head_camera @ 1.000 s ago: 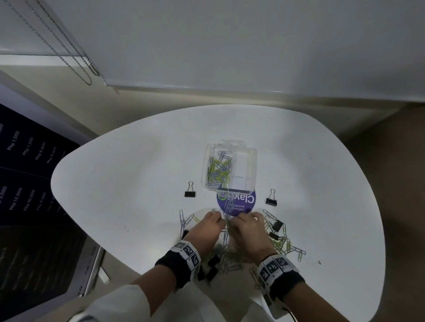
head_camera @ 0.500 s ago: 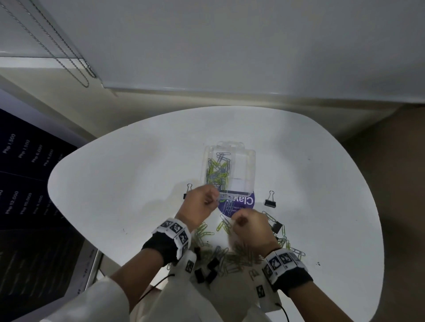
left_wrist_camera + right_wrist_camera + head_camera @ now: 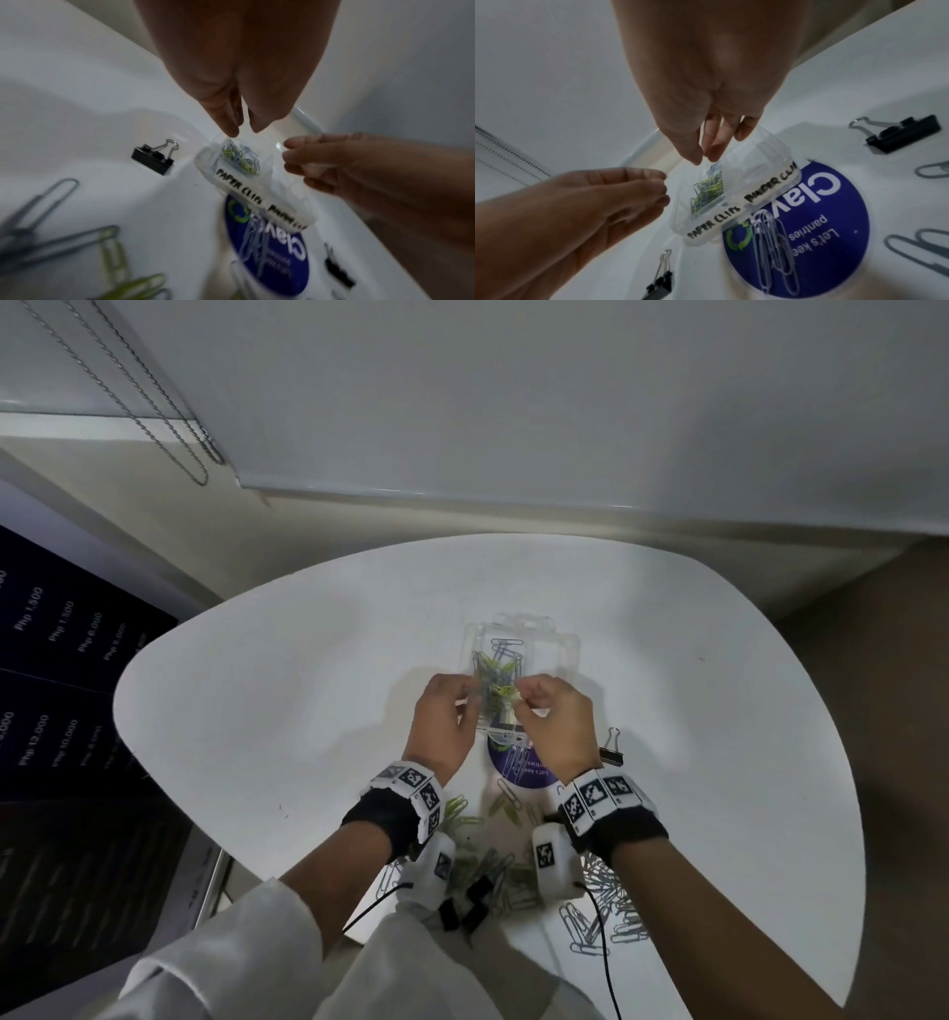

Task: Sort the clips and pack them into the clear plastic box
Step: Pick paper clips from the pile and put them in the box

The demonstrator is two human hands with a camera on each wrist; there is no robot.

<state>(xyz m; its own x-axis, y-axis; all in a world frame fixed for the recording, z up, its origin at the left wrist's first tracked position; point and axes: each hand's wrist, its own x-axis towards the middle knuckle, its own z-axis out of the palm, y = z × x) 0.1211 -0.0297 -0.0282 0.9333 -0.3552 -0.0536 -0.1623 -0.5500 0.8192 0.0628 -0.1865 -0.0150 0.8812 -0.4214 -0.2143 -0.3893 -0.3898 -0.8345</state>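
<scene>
Sitting on the white rounded table [image 3: 287,690]: clear plastic box [image 3: 754,162], hand-lettered "PAPER CLIPS", holding green and grey paper clips [image 3: 711,186]. Hovering above: left hand [image 3: 444,724], fingertips closing together; right hand [image 3: 557,721], pinching a thin wire clip [image 3: 705,130]. Lying underneath: blue round sticker [image 3: 834,223] reading "Clav", "Let's kee", "pantries".

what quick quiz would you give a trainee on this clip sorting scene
1. True or false: the compartment marked for binder clips in the clear plastic box is already full of clips.
2. What does the right hand pinch above the box? A a thin grey wire paper clip; B a pen; C a coin.
3. Fill in: the paper clips already in the box are grey and ____.

Key: 1 false, it looks empty, and a black metal binder clip lies on the white table. 2 A. 3 yellow-green.
</scene>
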